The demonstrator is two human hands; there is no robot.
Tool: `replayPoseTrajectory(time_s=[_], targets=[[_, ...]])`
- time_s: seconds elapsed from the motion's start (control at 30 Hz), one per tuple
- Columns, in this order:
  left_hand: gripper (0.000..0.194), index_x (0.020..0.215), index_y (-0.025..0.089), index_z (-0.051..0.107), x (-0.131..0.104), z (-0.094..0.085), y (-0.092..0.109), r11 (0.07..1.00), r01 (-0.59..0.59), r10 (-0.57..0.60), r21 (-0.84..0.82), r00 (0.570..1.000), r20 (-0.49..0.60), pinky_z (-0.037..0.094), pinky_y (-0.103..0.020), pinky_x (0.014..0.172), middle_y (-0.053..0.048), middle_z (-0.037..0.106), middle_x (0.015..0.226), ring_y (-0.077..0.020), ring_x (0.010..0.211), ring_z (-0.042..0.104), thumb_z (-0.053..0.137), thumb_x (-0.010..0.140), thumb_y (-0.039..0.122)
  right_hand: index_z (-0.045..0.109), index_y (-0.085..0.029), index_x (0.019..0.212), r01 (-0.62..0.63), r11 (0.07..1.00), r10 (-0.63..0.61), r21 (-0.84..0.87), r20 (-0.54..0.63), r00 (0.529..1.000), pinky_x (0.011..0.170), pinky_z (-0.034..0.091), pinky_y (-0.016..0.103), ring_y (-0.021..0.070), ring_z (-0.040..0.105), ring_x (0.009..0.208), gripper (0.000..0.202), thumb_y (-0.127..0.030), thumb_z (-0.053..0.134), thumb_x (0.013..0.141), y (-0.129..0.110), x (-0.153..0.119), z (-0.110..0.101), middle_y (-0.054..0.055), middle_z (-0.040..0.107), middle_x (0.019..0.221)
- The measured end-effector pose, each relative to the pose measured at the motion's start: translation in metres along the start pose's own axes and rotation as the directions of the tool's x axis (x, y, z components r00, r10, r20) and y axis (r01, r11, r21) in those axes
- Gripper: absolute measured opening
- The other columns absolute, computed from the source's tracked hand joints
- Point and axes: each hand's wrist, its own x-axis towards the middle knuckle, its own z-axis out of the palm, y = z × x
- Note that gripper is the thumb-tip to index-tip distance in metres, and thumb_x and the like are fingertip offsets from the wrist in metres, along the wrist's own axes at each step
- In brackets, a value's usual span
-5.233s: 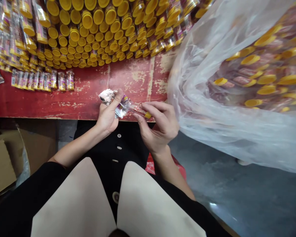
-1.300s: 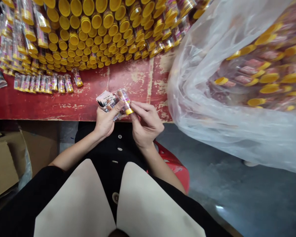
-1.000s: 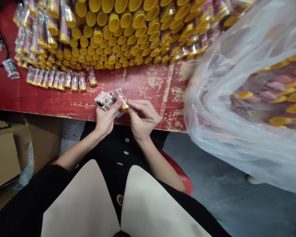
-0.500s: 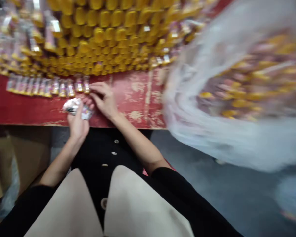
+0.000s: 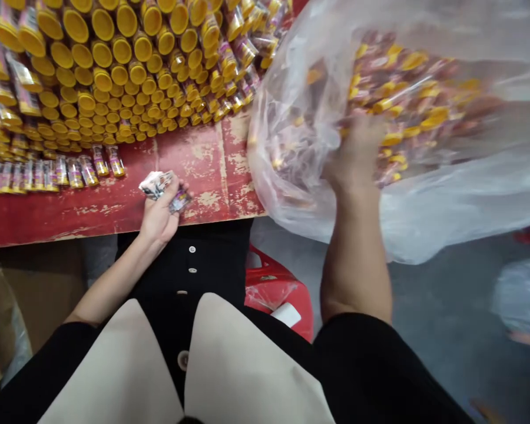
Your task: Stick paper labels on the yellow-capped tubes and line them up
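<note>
My left hand [image 5: 161,212] is closed on a small bunch of printed labels or stickers [image 5: 155,182], just above the front edge of the red table [image 5: 194,171]. My right hand [image 5: 357,147] reaches into a large clear plastic bag [image 5: 287,176] full of small tubes with yellow caps [image 5: 393,106]. Motion smears its fingers, so their grip does not show. Left of my left hand, a row of small clear tubes with yellow ends [image 5: 73,172] lies side by side on the table.
Behind the row rises a large stack of yellow-capped tubes [image 5: 123,76], caps facing me. A red stool [image 5: 278,288] with a white item on it stands below the table. Cardboard boxes [image 5: 48,294] sit at lower left.
My right hand has left the end of the tube row and moved right into the plastic bag. My left hand still holds the bunch. The view has shifted to the right.
</note>
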Motion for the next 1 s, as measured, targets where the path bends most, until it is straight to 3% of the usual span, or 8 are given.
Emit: replayPoseTrajectory(time_s=[0.1, 0.13, 0.2, 0.27, 0.4, 0.67, 0.83, 1.0], targets=[[0.019, 0.08, 0.016, 0.065, 0.0, 0.016, -0.005, 0.999, -0.027, 0.026, -0.028, 0.999, -0.029, 0.055, -0.026, 0.079, 0.003, 0.067, 0.072, -0.0085, 0.069, 0.065, 0.083, 0.073, 0.017, 0.07, -0.034, 0.111, 0.185, 0.98, -0.197, -0.072, -0.462, 0.865, 0.115, 0.04, 0.035, 0.0198, 0.056, 0.124, 0.021, -0.038, 0.057, 0.095, -0.052, -0.03, 0.017, -0.001, 0.066, 0.117], [0.017, 0.08, 0.016, 0.066, 0.0, 0.02, -0.007, 0.999, -0.037, 0.035, -0.034, 0.999, -0.039, 0.055, -0.027, 0.082, 0.003, 0.067, 0.073, -0.0088, 0.071, 0.066, 0.082, 0.074, 0.015, 0.071, -0.035, 0.109, 0.195, 0.981, -0.173, -0.006, -0.487, 0.856, 0.108, 0.046, 0.035, 0.018, 0.061, 0.116, 0.022, -0.041, 0.055, 0.095, -0.072, -0.041, 0.033, -0.002, 0.067, 0.114], [0.015, 0.082, 0.015, 0.066, -0.001, 0.025, -0.011, 0.997, -0.059, 0.056, -0.048, 0.997, -0.061, 0.053, -0.027, 0.087, 0.003, 0.067, 0.075, -0.0094, 0.078, 0.067, 0.079, 0.076, 0.013, 0.071, -0.031, 0.105, 0.072, 0.94, 0.037, 0.334, -0.308, 0.951, 0.076, 0.057, 0.029, 0.0136, 0.066, 0.087, 0.02, -0.043, 0.063, 0.091, -0.11, -0.065, 0.076, 0.0, 0.067, 0.097], [0.013, 0.081, 0.015, 0.065, -0.002, 0.029, -0.014, 0.995, -0.086, 0.081, -0.055, 0.993, -0.088, 0.052, -0.026, 0.088, 0.003, 0.066, 0.076, -0.0098, 0.084, 0.068, 0.077, 0.078, 0.011, 0.069, -0.024, 0.102, -0.276, 0.825, 0.244, 0.494, 0.129, 0.961, 0.055, 0.051, 0.024, 0.0105, 0.059, 0.066, 0.033, -0.054, 0.059, 0.091, -0.139, -0.084, 0.125, 0.002, 0.064, 0.082], [0.015, 0.079, 0.015, 0.063, -0.01, 0.028, -0.017, 0.99, -0.138, 0.133, -0.035, 0.985, -0.112, 0.051, -0.024, 0.091, 0.005, 0.065, 0.074, -0.0101, 0.09, 0.069, 0.076, 0.077, 0.008, 0.065, -0.018, 0.085, -0.306, 0.849, 0.245, 0.43, 0.193, 0.95, 0.066, 0.05, 0.023, 0.0084, 0.057, 0.071, 0.035, -0.05, 0.076, 0.079, -0.16, -0.101, 0.186, 0.0, 0.062, 0.081], [0.026, 0.085, 0.016, 0.067, -0.007, 0.015, -0.014, 0.962, -0.27, 0.272, 0.035, 0.952, -0.144, 0.051, -0.03, 0.094, 0.001, 0.069, 0.084, -0.0165, 0.099, 0.07, 0.085, 0.067, 0.013, 0.065, -0.02, 0.088, -0.214, 0.863, 0.184, 0.457, 0.11, 0.977, 0.072, 0.053, 0.023, 0.0092, 0.061, 0.075, 0.024, -0.043, 0.072, 0.085, -0.148, -0.095, 0.191, -0.001, 0.064, 0.083], [0.017, 0.077, 0.015, 0.064, -0.001, 0.017, -0.005, 0.994, -0.093, 0.076, -0.052, 0.962, -0.264, 0.05, -0.027, 0.09, 0.001, 0.068, 0.083, -0.0161, 0.104, 0.068, 0.08, 0.075, 0.015, 0.062, -0.03, 0.119, -0.189, 0.787, 0.161, 0.587, 0.1, 0.982, 0.09, 0.06, 0.034, 0.0133, 0.066, 0.095, 0.034, -0.049, 0.062, 0.091, -0.141, -0.098, 0.182, 0.002, 0.065, 0.109], [0.014, 0.076, 0.013, 0.062, -0.008, 0.019, -0.003, 0.991, 0.051, -0.08, -0.123, 0.968, -0.238, 0.05, -0.022, 0.083, 0.003, 0.064, 0.075, -0.0109, 0.091, 0.069, 0.072, 0.084, 0.016, 0.064, -0.031, 0.115, -0.008, 0.768, 0.104, 0.641, -0.112, 0.988, 0.1, 0.059, 0.046, 0.0163, 0.069, 0.102, 0.032, -0.039, 0.073, 0.086, -0.143, -0.108, 0.181, 0.001, 0.066, 0.107]])
